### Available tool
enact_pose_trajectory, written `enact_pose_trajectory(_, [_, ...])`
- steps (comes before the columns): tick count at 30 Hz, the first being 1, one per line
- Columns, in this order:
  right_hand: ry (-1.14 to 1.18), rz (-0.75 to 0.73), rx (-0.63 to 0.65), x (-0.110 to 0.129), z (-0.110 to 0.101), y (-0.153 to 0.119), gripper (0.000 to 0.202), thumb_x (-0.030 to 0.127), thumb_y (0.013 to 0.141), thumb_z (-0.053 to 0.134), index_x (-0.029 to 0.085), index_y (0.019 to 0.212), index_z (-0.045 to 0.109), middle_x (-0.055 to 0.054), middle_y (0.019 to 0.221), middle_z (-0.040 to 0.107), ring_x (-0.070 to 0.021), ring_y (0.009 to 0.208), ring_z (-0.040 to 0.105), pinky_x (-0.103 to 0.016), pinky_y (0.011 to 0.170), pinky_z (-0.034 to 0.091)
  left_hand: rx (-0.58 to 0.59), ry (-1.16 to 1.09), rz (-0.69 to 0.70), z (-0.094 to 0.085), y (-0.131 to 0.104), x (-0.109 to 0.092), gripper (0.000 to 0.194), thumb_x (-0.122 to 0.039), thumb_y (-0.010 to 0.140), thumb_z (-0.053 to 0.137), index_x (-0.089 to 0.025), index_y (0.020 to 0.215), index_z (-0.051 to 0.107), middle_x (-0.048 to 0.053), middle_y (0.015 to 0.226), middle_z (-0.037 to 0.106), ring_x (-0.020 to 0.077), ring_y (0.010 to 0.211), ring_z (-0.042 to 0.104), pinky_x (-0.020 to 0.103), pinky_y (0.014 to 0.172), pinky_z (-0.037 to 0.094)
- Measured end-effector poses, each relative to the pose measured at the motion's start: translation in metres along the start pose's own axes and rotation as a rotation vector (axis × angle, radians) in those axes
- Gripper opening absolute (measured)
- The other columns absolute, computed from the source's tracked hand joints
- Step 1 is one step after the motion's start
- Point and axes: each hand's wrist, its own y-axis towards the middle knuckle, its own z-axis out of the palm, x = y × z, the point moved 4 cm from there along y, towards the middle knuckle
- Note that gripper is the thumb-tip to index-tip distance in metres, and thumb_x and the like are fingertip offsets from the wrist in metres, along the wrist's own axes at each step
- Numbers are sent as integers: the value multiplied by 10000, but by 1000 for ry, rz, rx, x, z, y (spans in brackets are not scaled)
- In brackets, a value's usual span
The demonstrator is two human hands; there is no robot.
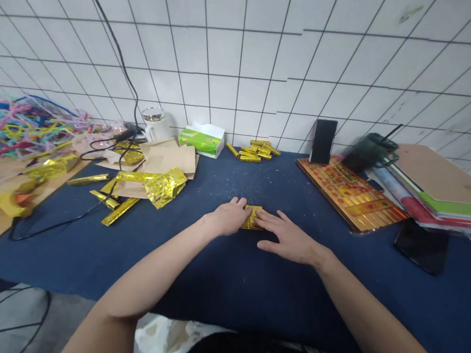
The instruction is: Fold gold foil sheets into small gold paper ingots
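Note:
A small piece of gold foil (251,223) lies on the dark blue cloth between my hands. My left hand (231,217) rests palm down with its fingertips on the foil's left side. From the right, my right hand (285,235) touches the foil with its stretched fingers, its thumb held apart. Neither hand is wrapped round anything. Part of the foil is hidden under the fingers. Farther back by the wall lies a pile of short gold foil rolls (256,151). Longer gold strips (121,211) and a crumpled gold foil sheet (166,188) lie to the left.
A tissue box (202,141) and a white mug (157,125) stand along the tiled wall. At left are a yellow glue gun (4,202) with its cord and colourful pipe cleaners (21,129). To the right are a propped phone (323,140), a gold-red packet (356,193) and another phone (422,247).

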Motion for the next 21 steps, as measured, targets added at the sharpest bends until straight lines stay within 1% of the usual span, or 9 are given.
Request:
enact_pose_trajectory(2, [-14, -19, 37, 2, 2, -3, 725, 620, 796, 320, 215, 1377, 166, -79, 1433, 209, -232, 1317, 141, -524, 1039, 62, -2, 13, 1, 1, 0, 0, 439, -100, 738, 510, -140, 1169, 437, 126, 1092, 443, 246, 969, 449, 325, 756, 423])
enact_pose_trajectory(4, [-49, -32, 58, 5, 9, -6, 785, 644, 773, 337, 186, 1380, 146, -91, 1439, 176, -251, 1320, 114, -537, 1034, 65, -1, 22, 6, 1, 1, 0, 436, -108, 735, 516, -133, 1165, 444, 129, 1089, 448, 250, 962, 451, 329, 754, 425])
enact_pose_trajectory(8, [-114, -23, 29, 7, 17, -10, 802, 636, 774, 343, 173, 1385, 109, -88, 1451, 115, -259, 1324, 68, -544, 1031, 78, -10, 24, 20, 0, 2, -1, 399, -122, 739, 515, -124, 1135, 471, 134, 1072, 456, 253, 945, 458, 331, 741, 429])
enact_pose_trajectory(13, [-136, -34, -25, 12, 13, -9, 774, 608, 780, 371, 192, 1385, 123, -98, 1432, 208, -272, 1311, 149, -572, 1020, 76, -35, 28, 18, 1, 2, 0, 407, -100, 736, 504, -135, 1140, 468, 128, 1061, 457, 244, 931, 463, 315, 714, 431])
enact_pose_trajectory(16, [-158, -70, -67, 20, 14, -6, 784, 591, 774, 406, 186, 1385, 126, -102, 1429, 218, -286, 1305, 166, -584, 1013, 89, -39, 14, 19, 2, 2, 1, 402, -134, 755, 506, -147, 1155, 463, 124, 1060, 457, 237, 934, 459, 308, 719, 426])
enact_pose_trajectory(19, [-175, -92, -84, 25, 19, -4, 740, 558, 786, 419, 165, 1372, 197, -112, 1415, 258, -293, 1293, 202, -579, 1008, 136, -42, -9, 27, 2, 2, 3, 398, -190, 768, 523, -162, 1161, 467, 117, 1063, 457, 236, 946, 452, 309, 739, 419])
enact_pose_trajectory(21, [-188, -94, -115, 25, 19, -2, 623, 473, 822, 423, 160, 1341, 285, -112, 1380, 338, -284, 1273, 260, -564, 1011, 159, -45, -24, 33, 3, 3, 6, 418, -220, 762, 544, -177, 1171, 464, 109, 1070, 455, 237, 951, 448, 309, 747, 416])
